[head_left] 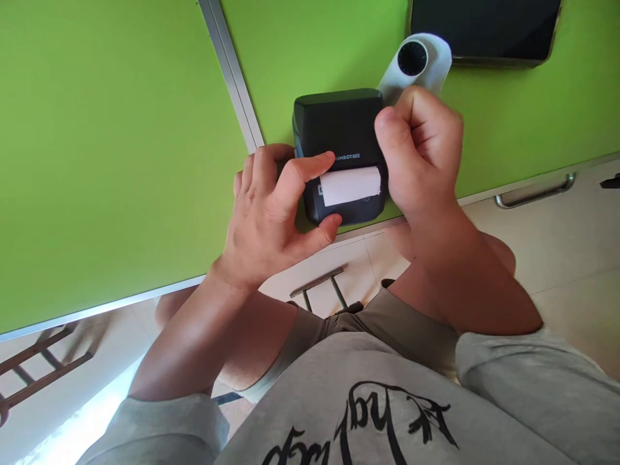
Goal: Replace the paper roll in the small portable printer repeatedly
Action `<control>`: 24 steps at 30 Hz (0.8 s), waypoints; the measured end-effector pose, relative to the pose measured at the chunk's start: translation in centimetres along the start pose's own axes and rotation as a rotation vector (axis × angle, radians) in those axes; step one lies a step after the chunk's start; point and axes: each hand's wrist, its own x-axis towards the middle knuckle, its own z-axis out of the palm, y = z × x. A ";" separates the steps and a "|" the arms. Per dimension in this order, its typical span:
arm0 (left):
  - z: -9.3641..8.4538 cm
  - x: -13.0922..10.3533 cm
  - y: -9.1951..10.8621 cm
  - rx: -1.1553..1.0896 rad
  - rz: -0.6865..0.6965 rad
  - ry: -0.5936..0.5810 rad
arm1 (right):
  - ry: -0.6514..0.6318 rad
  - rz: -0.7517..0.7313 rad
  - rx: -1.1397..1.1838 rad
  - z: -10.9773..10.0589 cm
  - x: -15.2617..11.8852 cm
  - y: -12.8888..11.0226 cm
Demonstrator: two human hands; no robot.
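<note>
A black label printer [339, 129] stands near the front edge of the green table. A white paper label [351, 186] sticks out of the slot in its top. My left hand [271, 213] grips the printer's left side, with the index finger on its top and the thumb at its front edge. My right hand [421, 148] is closed at the right side, its thumb against the printer's upper right edge. Its curled fingers are partly hidden. Just behind my right hand is a white roll [440, 58] with a round black end.
A dark-screened tablet [484, 29] lies at the back right of the green table [121, 161]. A metal strip [232, 71] crosses the tabletop on the left. A metal handle [535, 192] juts from the front edge at right. Below are wooden stool parts [43, 361].
</note>
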 end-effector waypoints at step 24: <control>1.1 -0.1 -0.5 0.016 0.080 0.107 | -0.091 -0.039 -0.098 -0.7 0.5 -0.2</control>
